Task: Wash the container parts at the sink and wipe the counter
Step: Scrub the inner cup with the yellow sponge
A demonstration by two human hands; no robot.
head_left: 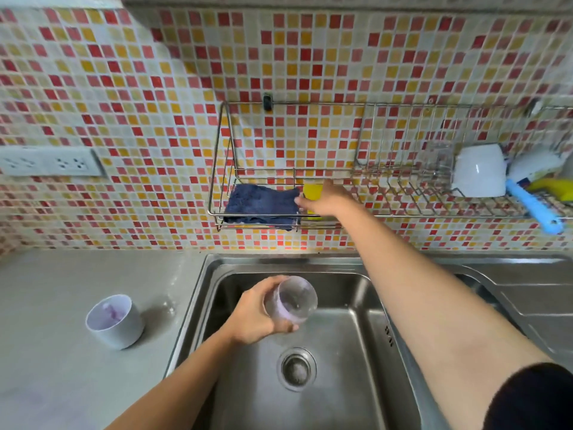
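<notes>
My left hand [252, 315] grips a clear plastic container part [291, 301] with purple residue, tilted over the steel sink [350, 342]. A second part, a white cup [114, 321] smeared purple inside, stands on the grey counter [62, 367] to the sink's left. My right hand [325, 200] reaches up into the wire wall rack [223, 169], its fingers closing around a yellow sponge [311, 190]. A folded dark blue cloth [262, 206] lies in the rack just left of the sponge.
Farther right the rack holds a clear glass [438, 162], an upturned white mug [479, 170], a white bottle [536, 164] and a blue-handled brush [536, 209]. A socket strip [49, 161] sits on the mosaic wall at left. The drain [296, 369] lies mid-sink; a draining board [533, 293] extends right.
</notes>
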